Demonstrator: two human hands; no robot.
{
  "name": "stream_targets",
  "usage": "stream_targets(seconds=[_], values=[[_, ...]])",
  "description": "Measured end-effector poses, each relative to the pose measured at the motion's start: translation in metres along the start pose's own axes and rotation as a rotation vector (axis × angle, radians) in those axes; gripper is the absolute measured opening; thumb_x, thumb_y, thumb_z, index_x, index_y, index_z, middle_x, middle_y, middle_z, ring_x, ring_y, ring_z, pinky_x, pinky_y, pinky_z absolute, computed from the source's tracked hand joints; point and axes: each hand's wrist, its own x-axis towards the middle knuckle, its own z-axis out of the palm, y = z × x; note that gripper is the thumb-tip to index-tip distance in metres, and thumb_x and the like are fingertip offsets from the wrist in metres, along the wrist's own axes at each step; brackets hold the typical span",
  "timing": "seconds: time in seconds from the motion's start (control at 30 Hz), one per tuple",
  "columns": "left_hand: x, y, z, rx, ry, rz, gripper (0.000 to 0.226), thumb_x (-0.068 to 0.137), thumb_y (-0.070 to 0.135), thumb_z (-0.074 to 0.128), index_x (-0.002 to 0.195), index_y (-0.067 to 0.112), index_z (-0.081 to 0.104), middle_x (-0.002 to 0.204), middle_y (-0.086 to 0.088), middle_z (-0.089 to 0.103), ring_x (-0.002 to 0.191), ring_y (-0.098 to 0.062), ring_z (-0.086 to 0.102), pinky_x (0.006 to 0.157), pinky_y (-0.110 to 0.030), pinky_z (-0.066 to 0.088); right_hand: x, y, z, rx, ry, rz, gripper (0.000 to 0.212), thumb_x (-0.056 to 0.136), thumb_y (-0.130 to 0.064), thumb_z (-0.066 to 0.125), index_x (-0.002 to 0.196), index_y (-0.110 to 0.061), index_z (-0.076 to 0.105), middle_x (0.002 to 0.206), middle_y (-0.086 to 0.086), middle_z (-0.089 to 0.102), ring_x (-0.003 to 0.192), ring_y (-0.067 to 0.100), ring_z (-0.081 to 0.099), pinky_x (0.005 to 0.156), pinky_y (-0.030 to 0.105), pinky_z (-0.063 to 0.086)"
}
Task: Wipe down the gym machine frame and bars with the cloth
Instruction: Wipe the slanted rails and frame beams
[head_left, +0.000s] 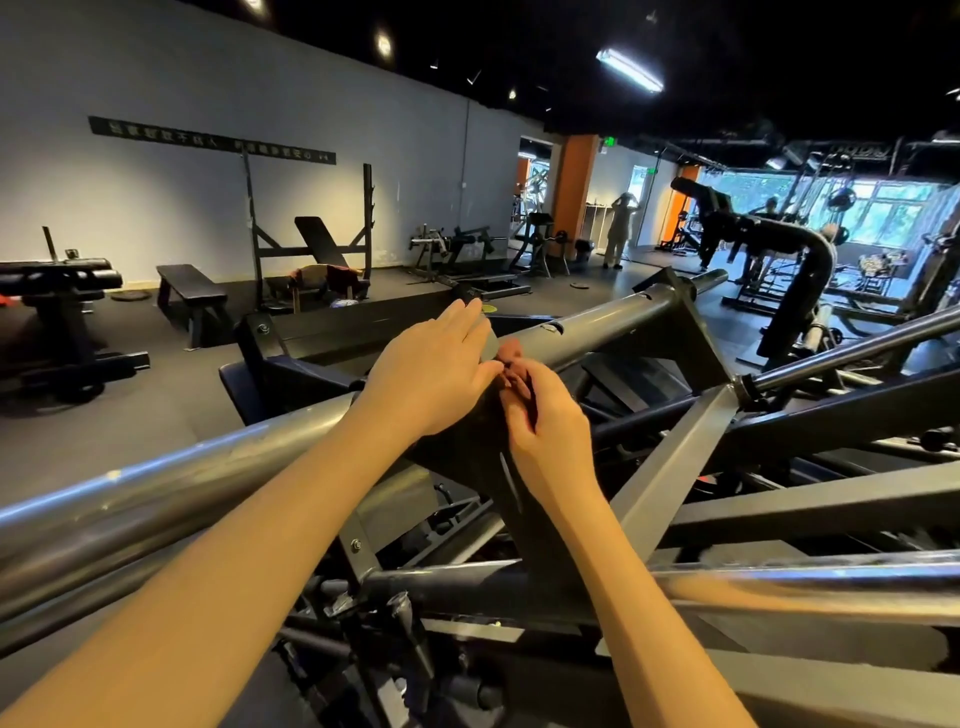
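A dark grey gym machine frame fills the lower half of the view, with a thick round bar rising to the right and a shiny steel bar slanting across the left. A small reddish-brown cloth is bunched up against the round bar. My left hand lies over the bar just left of the cloth, fingers stretched forward, thumb touching the cloth. My right hand pinches the cloth from below. Most of the cloth is hidden between my fingers.
A flat bench and an incline bench rack stand by the grey wall on the left. More machines stand at the right by the windows. Two people stand far back. Another steel bar crosses near my right forearm.
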Motion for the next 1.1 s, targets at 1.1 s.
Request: stream_targets(seconds=[1.1], values=[[-0.001,-0.003,0.002,-0.017,-0.004,0.016,0.055,0.105,0.038,0.028,0.153,0.011,0.021,0.163,-0.007,0.012,0.148,-0.021,0.018,0.116,-0.038,0.029,-0.093,0.029,-0.023,0.034,-0.076,-0.049,0.051,0.088,-0.028,0.048,0.138,-0.016,0.05,0.147,-0.003,0.046,0.137,0.01,0.041,0.112,0.034,0.038]])
